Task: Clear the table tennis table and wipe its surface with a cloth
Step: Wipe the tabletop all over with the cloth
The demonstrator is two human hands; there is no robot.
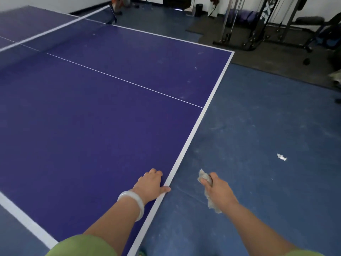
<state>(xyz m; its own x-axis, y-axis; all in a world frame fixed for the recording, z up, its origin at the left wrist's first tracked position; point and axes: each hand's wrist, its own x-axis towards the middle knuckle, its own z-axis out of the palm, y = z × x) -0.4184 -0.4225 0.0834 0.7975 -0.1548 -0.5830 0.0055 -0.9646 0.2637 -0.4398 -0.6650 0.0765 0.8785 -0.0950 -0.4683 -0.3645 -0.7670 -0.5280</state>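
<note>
Cloth (212, 205), lower right of frame: soft, light, limp, wadded in my curled right hand (218, 188) just off the desk (92, 126) edge, best gripped mid-wad, I judge; left hand (152, 183) rests relaxed on the desk, holding nothing.

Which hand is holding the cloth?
The right hand, out over the floor, grips the cloth; the left hand, wearing a bangle, rests on the table edge.

1. Blue floor (258, 126), scuffed and dusty; small white paper scrap (282, 157) lying on it
2. Dark mat (267, 67) far right; cable weight machine (258, 24) standing on it
3. White wall (55, 2) behind; black bin (199, 9) at its base
</note>
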